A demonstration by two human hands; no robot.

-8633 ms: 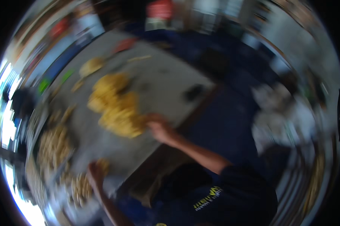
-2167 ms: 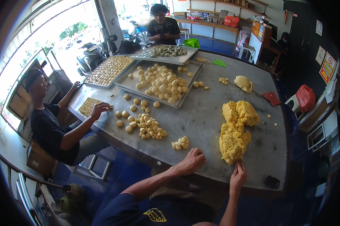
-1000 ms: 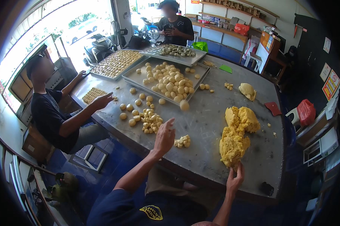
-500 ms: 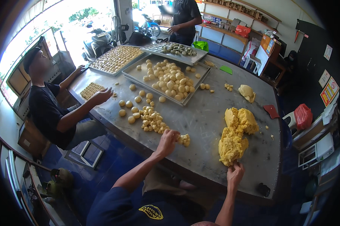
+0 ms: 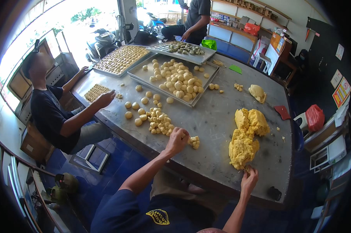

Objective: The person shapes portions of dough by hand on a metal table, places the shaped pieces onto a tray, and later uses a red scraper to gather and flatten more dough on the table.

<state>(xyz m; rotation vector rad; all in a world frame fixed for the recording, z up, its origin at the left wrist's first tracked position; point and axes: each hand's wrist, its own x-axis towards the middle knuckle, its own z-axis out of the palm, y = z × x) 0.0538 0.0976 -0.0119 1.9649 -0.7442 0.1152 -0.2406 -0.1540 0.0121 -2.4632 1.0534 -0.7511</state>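
Observation:
My left hand (image 5: pixel 177 139) is closed in a pinch just left of a small pile of cut pale dough pieces (image 5: pixel 194 143); what it holds is hidden. My right hand (image 5: pixel 249 178) pinches crumbly yellow dough at the near end of a large lumpy mass (image 5: pixel 243 147) on the metal table (image 5: pixel 206 120). Left of my hands lies a heap of small dough balls (image 5: pixel 160 120) with larger balls beside it. A smooth pale dough lump (image 5: pixel 257 93) and a red scraper (image 5: pixel 282 112) lie beyond the yellow mass.
Trays of balls (image 5: pixel 179 83), of flattened rounds (image 5: pixel 119 58) and of darker pieces (image 5: pixel 179 49) cover the far table. A co-worker (image 5: pixel 53 108) works at the left; another person (image 5: pixel 196 23) stands behind. A green scraper (image 5: pixel 235 69) lies at the back; a metal stool (image 5: pixel 90 157) stands below left.
My left hand was raised and open with a ball airborne beyond it a second ago; it has come down to the small pile and closed. The person at the back has lowered a hand toward the trays.

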